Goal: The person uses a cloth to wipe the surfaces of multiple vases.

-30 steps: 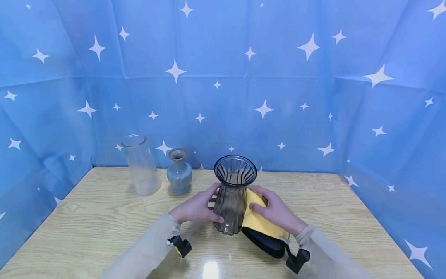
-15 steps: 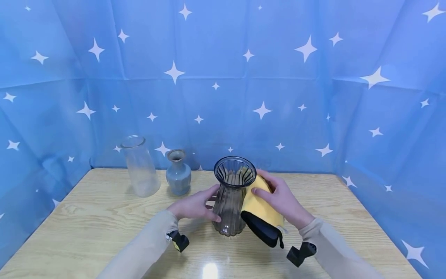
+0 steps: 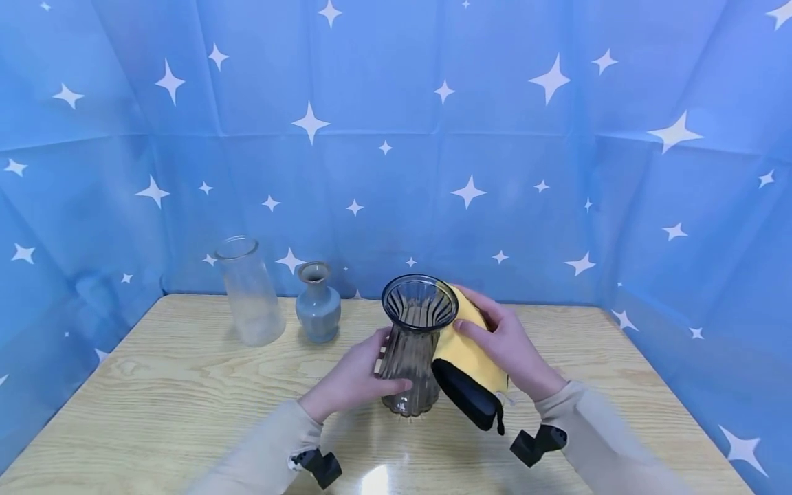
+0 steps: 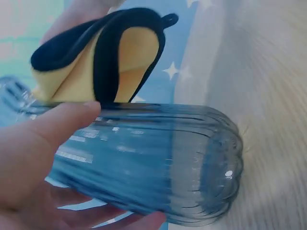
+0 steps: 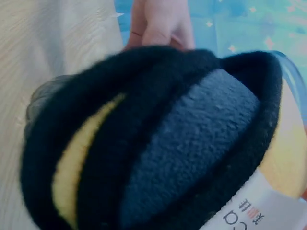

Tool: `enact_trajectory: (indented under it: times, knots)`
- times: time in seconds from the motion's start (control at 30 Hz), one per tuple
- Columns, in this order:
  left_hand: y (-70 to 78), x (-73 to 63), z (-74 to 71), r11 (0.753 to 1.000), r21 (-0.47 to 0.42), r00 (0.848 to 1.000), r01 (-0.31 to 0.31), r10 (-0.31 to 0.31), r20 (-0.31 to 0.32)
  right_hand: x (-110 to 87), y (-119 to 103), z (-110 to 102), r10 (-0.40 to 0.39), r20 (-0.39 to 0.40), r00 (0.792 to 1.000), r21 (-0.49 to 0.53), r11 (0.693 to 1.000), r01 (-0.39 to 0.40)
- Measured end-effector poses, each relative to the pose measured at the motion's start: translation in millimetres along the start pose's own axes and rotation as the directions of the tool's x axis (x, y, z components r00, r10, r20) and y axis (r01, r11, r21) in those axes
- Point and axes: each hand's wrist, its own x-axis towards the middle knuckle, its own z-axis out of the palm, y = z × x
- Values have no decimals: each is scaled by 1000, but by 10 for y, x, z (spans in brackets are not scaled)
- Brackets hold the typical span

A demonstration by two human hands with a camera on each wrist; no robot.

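A ribbed, smoky glass vase (image 3: 405, 357) with a flared rim stands near the middle of the table. My left hand (image 3: 355, 378) grips its lower side, thumb across the front and fingers round the back; the left wrist view shows the vase (image 4: 139, 153) between thumb and fingers. With my right hand (image 3: 510, 344) I hold a folded yellow cloth (image 3: 467, 347) with black edging against the vase's right side, just under the rim. Up close in the right wrist view, the cloth (image 5: 192, 139) shows a dark grey inner face and a white label (image 5: 259, 206).
A frosted clear glass vase (image 3: 252, 302) and a small blue-grey ceramic vase (image 3: 318, 313) stand at the back left of the wooden table (image 3: 185, 399). A blue curtain (image 3: 383, 89) with white stars encloses the back and sides.
My right hand has moved the cloth up along the vase's right side to the rim. My left hand keeps its hold, with its thumb now further across the vase's front.
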Motion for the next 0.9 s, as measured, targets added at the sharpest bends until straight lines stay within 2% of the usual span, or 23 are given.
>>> enact_trajectory:
  times: [0.13, 0.27, 0.4, 0.6, 0.73, 0.9]
  knots:
    - [4, 16, 89, 994, 102, 996, -35, 43, -78, -43, 67, 100, -6, -19, 1000, -6, 1000, 6]
    - [-8, 27, 103, 991, 124, 994, -43, 56, -96, -102, 160, 193, -22, -3, 1000, -71, 997, 22]
    - [-18, 37, 66, 992, 116, 995, -56, 65, -75, -151, 269, 245, -24, 10, 1000, -102, 995, 25]
    - [-54, 65, -8, 998, 45, 999, -44, 45, -14, -200, 476, 264, 62, 97, 993, -127, 991, -50]
    - [-78, 87, -63, 1000, -16, 999, -22, 22, 26, -203, 612, 265, 117, 184, 976, -134, 987, -93]
    - [-103, 108, -107, 998, -51, 998, -21, 24, 55, -179, 710, 255, 191, 266, 945, -144, 977, -157]
